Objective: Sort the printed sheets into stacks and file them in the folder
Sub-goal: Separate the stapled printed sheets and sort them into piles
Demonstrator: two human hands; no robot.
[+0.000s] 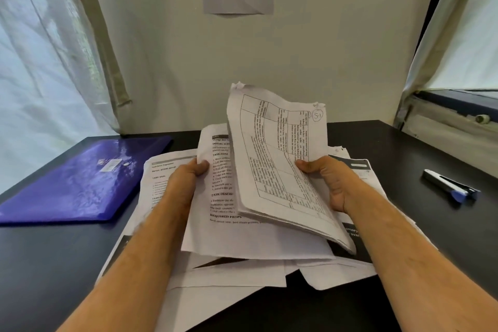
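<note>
Sheets (pixel 275 170) between folder (pixel 78 180) and pen (pixel 450 187)

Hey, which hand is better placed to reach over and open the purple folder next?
Probably the left hand. The purple folder lies closed on the table's left side, beside that arm, and that hand grips only a single printed sheet. The right hand holds the thicker stack, farther away.

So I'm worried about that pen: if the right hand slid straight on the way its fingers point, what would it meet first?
Not the pen, which lies off to the right. The right hand points left, so it would probably first meet the sheet held by the left hand, though depth is unclear.
</note>
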